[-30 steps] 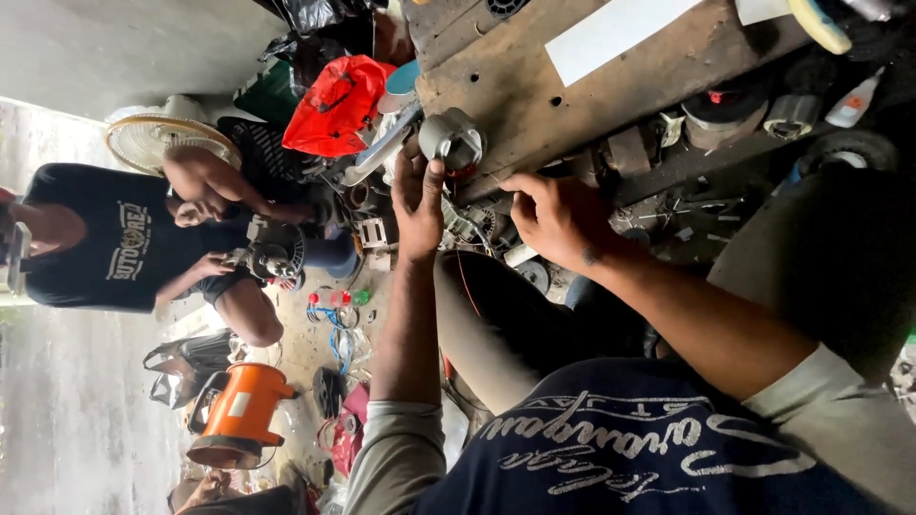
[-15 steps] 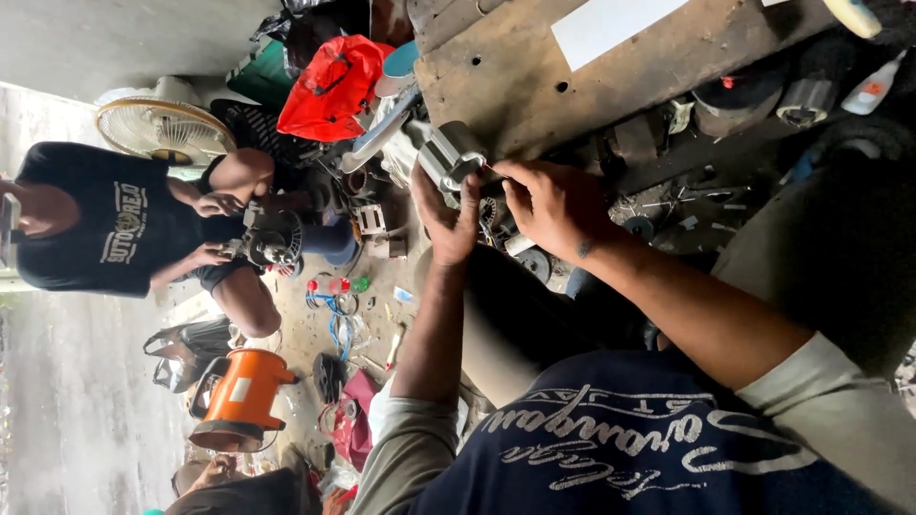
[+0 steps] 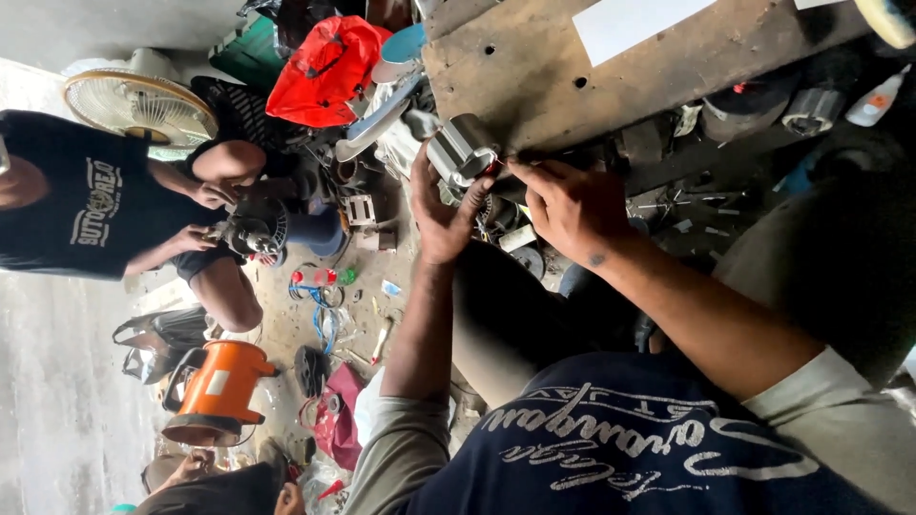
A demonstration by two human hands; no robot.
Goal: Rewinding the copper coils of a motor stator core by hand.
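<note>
My left hand (image 3: 441, 217) grips a small silvery electric motor (image 3: 461, 146) from below, holding it at the edge of a worn wooden bench (image 3: 534, 72). My right hand (image 3: 571, 205) is right beside it, fingertips pinched on thin red wires at the motor's end. Both forearms reach up from my dark printed shirt at the bottom of the view. The wire ends are partly hidden by my fingers.
A white sheet (image 3: 639, 24) lies on the bench. A red bag (image 3: 324, 57) and fan parts pile at its left. Another person in a black shirt (image 3: 91, 205) handles a fan motor (image 3: 256, 229) near a fan grille (image 3: 138, 105). An orange machine (image 3: 215, 391) stands on the littered floor.
Both hands have closed in on the motor, and it now sits higher against the bench edge. My right fingers have moved onto its wires. The view has shifted slightly.
</note>
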